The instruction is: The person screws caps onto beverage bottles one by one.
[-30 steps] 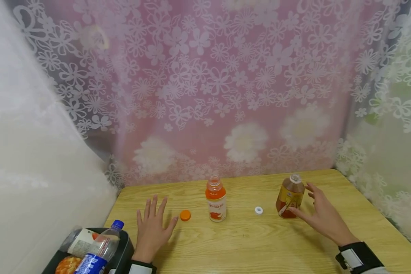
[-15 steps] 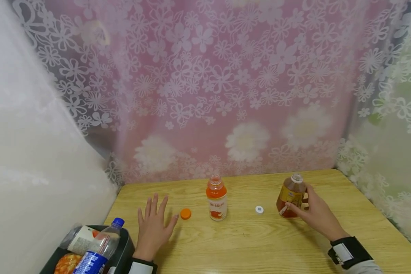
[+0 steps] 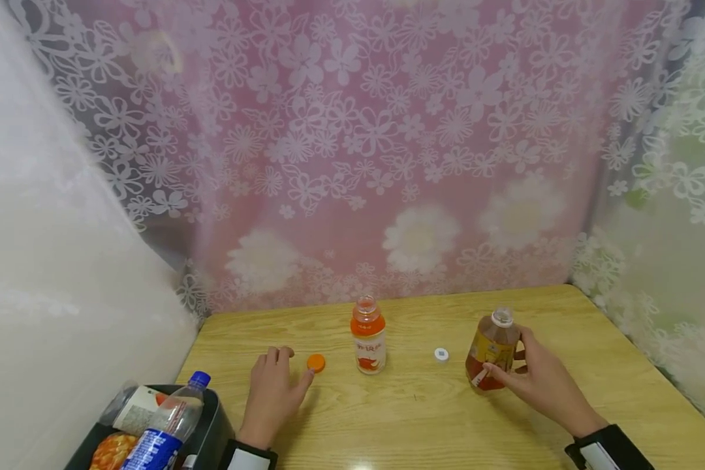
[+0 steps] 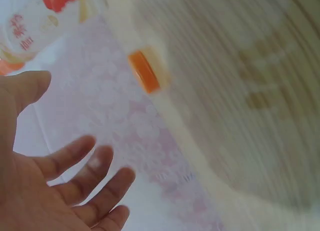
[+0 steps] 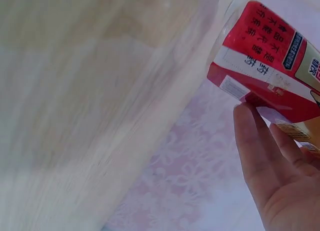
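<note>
My right hand grips an uncapped drink bottle with a yellow and red label, thumb on the near side and fingers behind. In the right wrist view the bottle's red label shows beside the fingers. My left hand hovers over the table's left side, thumb tip close to an orange bottle cap and fingers loosely bent. The left wrist view shows nothing in its grasp, and the orange cap lies apart from it. An uncapped orange-topped bottle stands upright between the hands.
A white cap lies on the wooden table between the bottles. At the front left, a dark bin holds a blue-capped plastic bottle and other packaging. Patterned curtains hang behind the table.
My right hand has closed around the labelled bottle and shifted it slightly toward me and left. My left hand's fingers have gone from spread to bent, the hand moving slightly right.
</note>
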